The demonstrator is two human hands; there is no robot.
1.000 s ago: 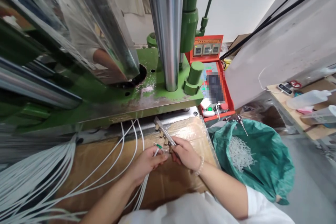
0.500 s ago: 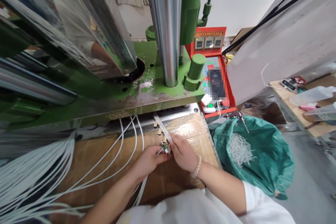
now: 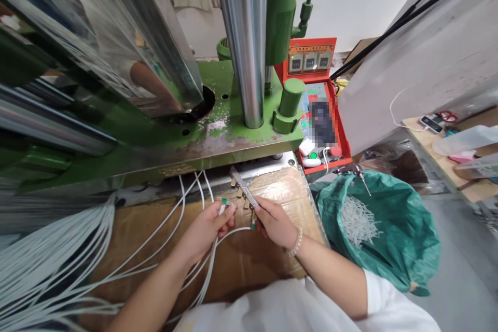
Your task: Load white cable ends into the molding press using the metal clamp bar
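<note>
My right hand (image 3: pixel 277 222) is closed on the near end of a narrow metal bar (image 3: pixel 244 188) with several brass-coloured tabs along its left side. Below those fingers, a white cable (image 3: pixel 233 230) ends in a small green piece at the bar; whether it is fixed there or pinched is hidden. To the left, my left hand (image 3: pixel 206 232) pinches another white cable end (image 3: pixel 222 208) with a green tip (image 3: pixel 224 201) pointing up. It is apart from the bar. More white cables run beneath my left hand and forearm.
A green press (image 3: pixel 218 140) with a steel column (image 3: pixel 252 62) stands ahead. Its red control box (image 3: pixel 344 140) is at the right, above a green bag (image 3: pixel 408 228) of white scraps. White cables (image 3: pixel 50 249) bunch at the left over a brown covered surface (image 3: pixel 155 218).
My left hand has drawn back left from the bar, and a green-tipped cable end now shows in it. A white cable now arches to the bar by my right hand, which stays nearly in place.
</note>
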